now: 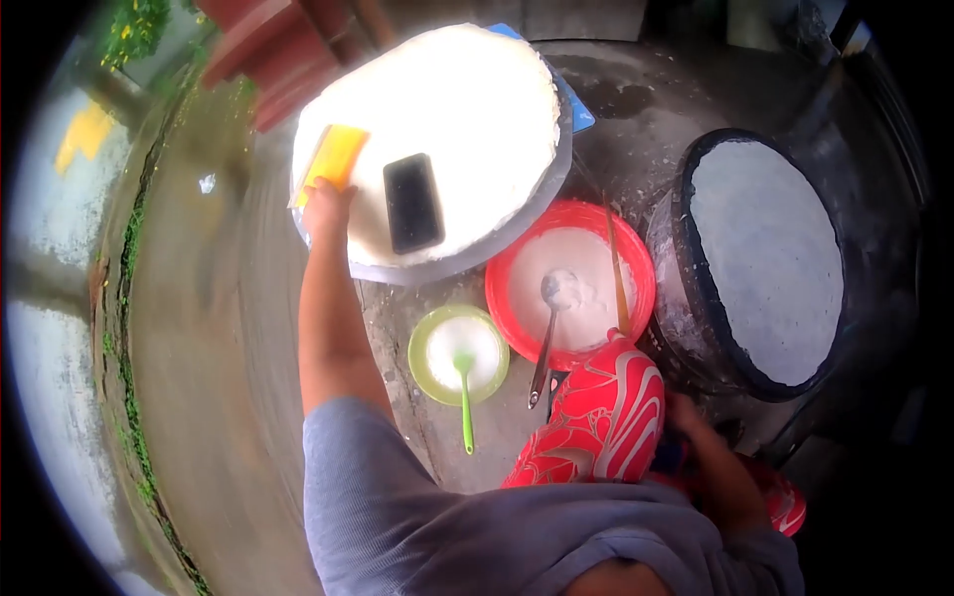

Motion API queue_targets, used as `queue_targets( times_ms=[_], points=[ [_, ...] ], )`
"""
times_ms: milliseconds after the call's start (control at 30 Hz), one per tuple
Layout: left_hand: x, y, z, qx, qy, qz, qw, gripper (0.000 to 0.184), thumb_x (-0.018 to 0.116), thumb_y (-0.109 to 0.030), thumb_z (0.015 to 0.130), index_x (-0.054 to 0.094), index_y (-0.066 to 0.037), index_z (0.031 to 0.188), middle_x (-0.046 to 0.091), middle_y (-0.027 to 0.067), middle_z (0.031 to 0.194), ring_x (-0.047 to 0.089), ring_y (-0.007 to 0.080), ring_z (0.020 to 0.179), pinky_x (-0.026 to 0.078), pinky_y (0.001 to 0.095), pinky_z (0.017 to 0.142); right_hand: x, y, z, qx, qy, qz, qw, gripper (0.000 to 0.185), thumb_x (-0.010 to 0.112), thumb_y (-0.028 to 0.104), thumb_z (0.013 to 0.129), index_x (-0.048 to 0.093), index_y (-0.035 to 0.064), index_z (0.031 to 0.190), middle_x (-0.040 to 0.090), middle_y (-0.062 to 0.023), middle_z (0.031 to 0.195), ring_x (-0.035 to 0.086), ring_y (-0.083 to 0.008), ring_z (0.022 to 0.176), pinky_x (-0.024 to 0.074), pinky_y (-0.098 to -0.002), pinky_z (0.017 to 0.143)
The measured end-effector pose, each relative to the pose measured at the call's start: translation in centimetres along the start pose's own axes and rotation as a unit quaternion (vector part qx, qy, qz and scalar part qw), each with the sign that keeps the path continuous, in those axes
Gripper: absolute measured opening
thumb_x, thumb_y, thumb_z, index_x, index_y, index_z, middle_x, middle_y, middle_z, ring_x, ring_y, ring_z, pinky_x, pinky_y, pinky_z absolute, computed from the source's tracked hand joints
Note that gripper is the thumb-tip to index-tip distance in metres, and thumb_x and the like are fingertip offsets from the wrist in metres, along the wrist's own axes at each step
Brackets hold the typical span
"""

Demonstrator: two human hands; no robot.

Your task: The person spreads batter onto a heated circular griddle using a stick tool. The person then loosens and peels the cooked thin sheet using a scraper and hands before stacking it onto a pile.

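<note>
My left hand (326,207) is closed on a flat yellow piece (338,154), held at the left edge of a large round white-covered surface (467,99). Whether the piece touches the surface I cannot tell. A black phone-like slab (412,204) lies on the white, to the right of this hand. My right hand (682,412) is low beside my red-patterned knee, its fingers hidden. In front of the knee is a red basin (644,260) of whitish stuff with a metal spoon (544,358) in it. A green bowl (421,375) holds white stuff and a green spoon (466,402).
A large black-rimmed vessel (686,214) with a pale, flat top stands at the right. A thin brown stick (618,273) leans at the red basin's right side. Blue sheeting (579,107) shows behind the round surface. Paved ground (229,328) and a grassy strip run along the left.
</note>
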State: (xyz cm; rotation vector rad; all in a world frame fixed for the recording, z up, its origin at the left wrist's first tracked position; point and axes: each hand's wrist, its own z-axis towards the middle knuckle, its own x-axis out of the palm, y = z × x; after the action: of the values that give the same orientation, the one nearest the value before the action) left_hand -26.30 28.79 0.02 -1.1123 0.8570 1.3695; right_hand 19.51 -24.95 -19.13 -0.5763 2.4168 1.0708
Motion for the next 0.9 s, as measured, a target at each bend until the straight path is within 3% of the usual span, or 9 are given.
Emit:
queue_targets(
  times_ms=[133, 267, 367, 467, 567, 667, 733, 800, 900],
  points=[
    [0.2, 0.8, 2.2, -0.009, 0.126, 0.038, 0.991, 0.036, 0.053, -0.035, 0.082, 0.061, -0.003, 0.097, 0.062, 0.019, 0.096, 0.059, 0.0336, 0.093, 0.047, 0.0392, 0.08, -0.5, 3.3, -2.2, 0.079, 0.016, -0.01, 0.997, 0.03, 0.061, 0.016, 0.079, 0.06, 0.005, 0.107, 0.064, -0.0165, 0.095, 0.062, -0.0235, 0.083, 0.0483, -0.0348, 0.075],
    [-2.2, 1.4, 2.4, 0.058, 0.043, 0.073, 0.995, 0.021, 0.046, -0.013, 0.079, 0.063, -0.001, 0.085, 0.064, 0.0179, 0.086, 0.063, 0.0329, 0.082, 0.05, 0.0413, 0.072, -0.1, 2.4, -1.8, 0.049, 0.028, 0.022, 0.998, 0.03, 0.062, 0.017, 0.079, 0.06, 0.0042, 0.106, 0.064, -0.0156, 0.094, 0.062, -0.0234, 0.082, 0.0483, -0.0348, 0.074],
    [-5.3, 0.4, 0.8, 0.12, -0.121, 0.052, 0.984, 0.015, 0.045, -0.011, 0.079, 0.056, -0.002, 0.074, 0.06, 0.0188, 0.074, 0.061, 0.0364, 0.068, 0.05, 0.0426, 0.061, -2.0, 6.5, -1.7, -0.008, -0.036, -0.095, 0.995, 0.026, 0.06, 0.012, 0.08, 0.06, 0.0031, 0.104, 0.064, -0.0146, 0.093, 0.062, -0.0225, 0.081, 0.0486, -0.0328, 0.072],
    [-10.0, -3.6, -5.3, 0.23, -0.186, 0.027, 0.955, 0.006, 0.049, -0.009, 0.078, 0.05, -0.003, 0.076, 0.058, 0.0141, 0.071, 0.057, 0.033, 0.059, 0.05, 0.0399, 0.054, -5.2, 13.8, -2.1, -0.18, -0.256, 0.15, 0.938, 0.017, 0.056, 0.001, 0.082, 0.059, 0.0005, 0.098, 0.063, -0.0119, 0.084, 0.062, -0.0196, 0.073, 0.0483, -0.028, 0.066],
    [-13.1, -8.2, -13.6, 0.387, -0.185, -0.082, 0.9, 0.019, 0.056, -0.006, 0.075, 0.053, -0.001, 0.092, 0.057, 0.0139, 0.079, 0.057, 0.0295, 0.063, 0.049, 0.0362, 0.053, -9.7, 23.5, -4.6, -0.318, -0.338, 0.086, 0.881, 0.028, 0.062, 0.002, 0.076, 0.054, 0.0014, 0.102, 0.057, -0.0149, 0.102, 0.06, -0.0248, 0.086, 0.0486, -0.0306, 0.071],
    [-14.2, -12.7, -21.3, 0.531, -0.132, -0.121, 0.828, 0.039, 0.064, -0.004, 0.07, 0.052, 0.001, 0.107, 0.058, 0.0142, 0.087, 0.058, 0.0272, 0.072, 0.049, 0.0339, 0.058, -12.4, 28.8, -7.1, -0.398, -0.41, -0.14, 0.808, 0.065, 0.075, 0.011, 0.058, 0.044, 0.0066, 0.115, 0.046, -0.0154, 0.12, 0.044, -0.0356, 0.113, 0.035, -0.045, 0.094],
    [-15.0, -15.7, -25.5, 0.601, -0.121, -0.172, 0.771, 0.041, 0.064, -0.004, 0.07, 0.052, 0.003, 0.108, 0.059, 0.0157, 0.093, 0.059, 0.0275, 0.072, 0.05, 0.0334, 0.06, -13.0, 28.9, -7.6, -0.407, -0.45, -0.328, 0.724, 0.054, 0.069, 0.015, 0.062, 0.048, 0.0102, 0.112, 0.045, -0.0139, 0.12, 0.043, -0.0311, 0.114, 0.0342, -0.0461, 0.094],
    [-16.2, -18.1, -28.6, 0.624, -0.064, -0.224, 0.746, 0.043, 0.065, -0.005, 0.07, 0.051, 0.003, 0.11, 0.059, 0.0169, 0.099, 0.059, 0.0276, 0.072, 0.05, 0.0337, 0.062, -13.4, 28.3, -9.0, -0.391, -0.423, -0.358, 0.735, 0.024, 0.053, 0.018, 0.073, 0.059, 0.0128, 0.096, 0.057, -0.0055, 0.099, 0.053, -0.0221, 0.098, 0.0407, -0.0372, 0.084],
    [-17.3, -19.9, -31.3, 0.559, 0.005, -0.317, 0.766, 0.06, 0.069, -0.007, 0.071, 0.042, -0.002, 0.124, 0.045, 0.0206, 0.125, 0.056, 0.0345, 0.092, 0.049, 0.0375, 0.076, -14.8, 22.8, -9.4, -0.313, -0.348, -0.247, 0.848, 0.02, 0.058, 0.022, 0.074, 0.055, 0.0114, 0.09, 0.06, -0.0059, 0.081, 0.059, -0.0254, 0.075, 0.0459, -0.036, 0.065]
  ],
)
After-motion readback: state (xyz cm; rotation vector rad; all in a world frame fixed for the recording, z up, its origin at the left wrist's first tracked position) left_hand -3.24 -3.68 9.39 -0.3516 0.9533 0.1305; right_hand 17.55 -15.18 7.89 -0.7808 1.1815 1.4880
